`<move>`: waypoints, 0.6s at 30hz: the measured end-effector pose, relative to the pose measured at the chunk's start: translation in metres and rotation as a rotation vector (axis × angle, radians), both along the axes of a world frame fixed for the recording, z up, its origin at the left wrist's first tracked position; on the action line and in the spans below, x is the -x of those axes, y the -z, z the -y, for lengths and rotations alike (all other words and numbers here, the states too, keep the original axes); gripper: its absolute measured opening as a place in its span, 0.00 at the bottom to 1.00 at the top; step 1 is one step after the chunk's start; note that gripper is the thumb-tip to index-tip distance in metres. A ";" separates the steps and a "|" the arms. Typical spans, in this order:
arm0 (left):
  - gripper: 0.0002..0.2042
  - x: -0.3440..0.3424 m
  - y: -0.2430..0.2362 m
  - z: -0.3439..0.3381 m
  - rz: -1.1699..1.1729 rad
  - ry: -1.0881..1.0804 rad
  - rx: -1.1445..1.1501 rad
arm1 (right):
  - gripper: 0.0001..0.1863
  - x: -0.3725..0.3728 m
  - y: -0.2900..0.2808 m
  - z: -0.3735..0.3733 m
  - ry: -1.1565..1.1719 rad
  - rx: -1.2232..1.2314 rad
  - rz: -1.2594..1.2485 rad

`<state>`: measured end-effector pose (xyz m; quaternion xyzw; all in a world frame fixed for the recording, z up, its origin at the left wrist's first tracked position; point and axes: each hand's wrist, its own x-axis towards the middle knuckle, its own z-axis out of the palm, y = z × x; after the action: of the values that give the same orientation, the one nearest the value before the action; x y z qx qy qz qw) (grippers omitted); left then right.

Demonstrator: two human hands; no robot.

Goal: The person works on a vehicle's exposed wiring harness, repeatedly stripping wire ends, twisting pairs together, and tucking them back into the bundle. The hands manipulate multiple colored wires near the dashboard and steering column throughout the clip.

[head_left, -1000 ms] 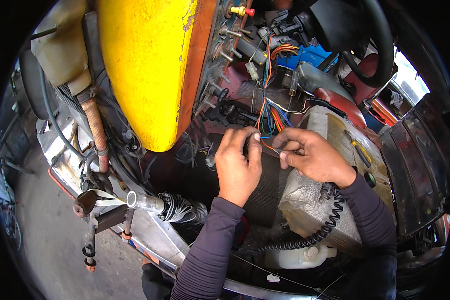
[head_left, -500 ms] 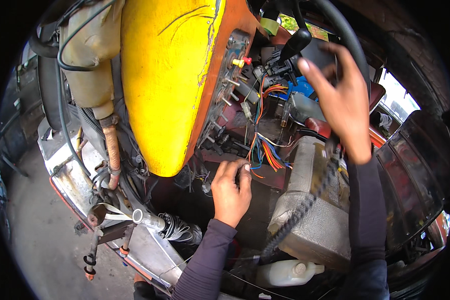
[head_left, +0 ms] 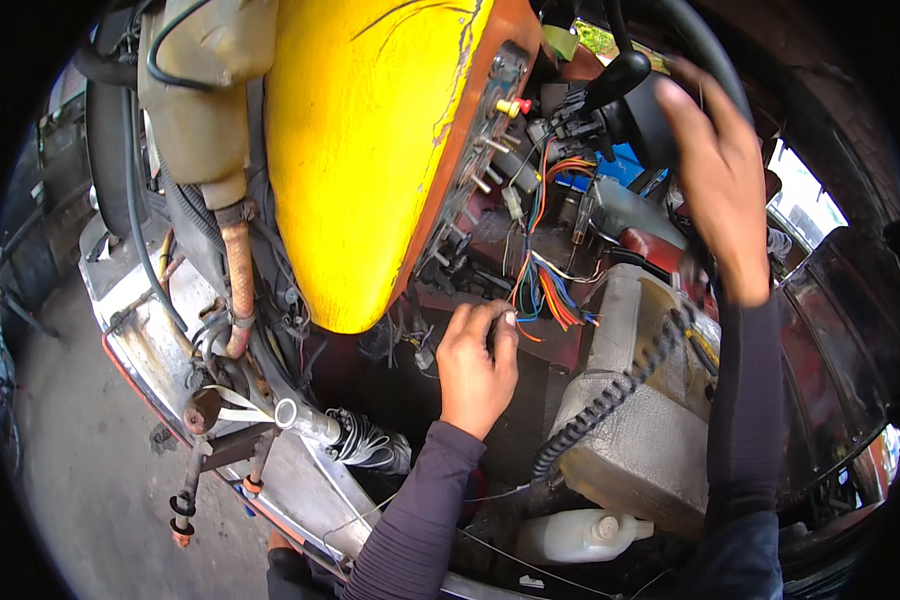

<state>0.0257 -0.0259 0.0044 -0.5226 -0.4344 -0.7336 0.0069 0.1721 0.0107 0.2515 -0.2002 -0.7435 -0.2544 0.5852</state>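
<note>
My left hand (head_left: 478, 368) is closed in a pinch just below the loose ends of a multicoloured wire bundle (head_left: 548, 290). What sits between its thumb and forefinger, if anything, is too small to make out. Farther up and to the right, my right hand (head_left: 722, 190) is raised with thumb and fingers apart. It is beside the black steering column housing (head_left: 645, 125) and the steering wheel (head_left: 710, 40), and I see nothing held in it. Behind the bundle, black connectors (head_left: 575, 125) hang with wires running into them. A coiled black cord (head_left: 610, 400) dangles below my right wrist.
A yellow panel (head_left: 370, 150) with an orange edge carries switches and a red-and-yellow knob (head_left: 513, 106). A grey padded cover (head_left: 630, 440) stands at the right, a whitish jug (head_left: 585, 538) below it. Pipes and a translucent tank (head_left: 205, 130) are at the left.
My right hand has shifted a little rightward, closer to the steering wheel. My left hand keeps its pinch near the wire ends. The coiled cord has swung, and the whole view has moved slightly.
</note>
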 end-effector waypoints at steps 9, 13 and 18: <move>0.04 -0.003 0.002 -0.002 0.023 0.039 0.052 | 0.20 -0.027 0.132 0.016 -0.383 1.485 0.212; 0.04 0.002 0.003 -0.002 -0.022 -0.011 0.047 | 0.21 -0.015 0.125 0.011 -0.348 1.525 0.314; 0.04 -0.001 0.001 -0.001 0.011 0.034 0.037 | 0.13 -0.008 0.125 0.002 -0.338 1.511 0.320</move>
<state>0.0265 -0.0249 0.0031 -0.5259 -0.4389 -0.7283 -0.0176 0.1803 0.0084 0.1266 -0.3886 -0.8106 0.3860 0.2073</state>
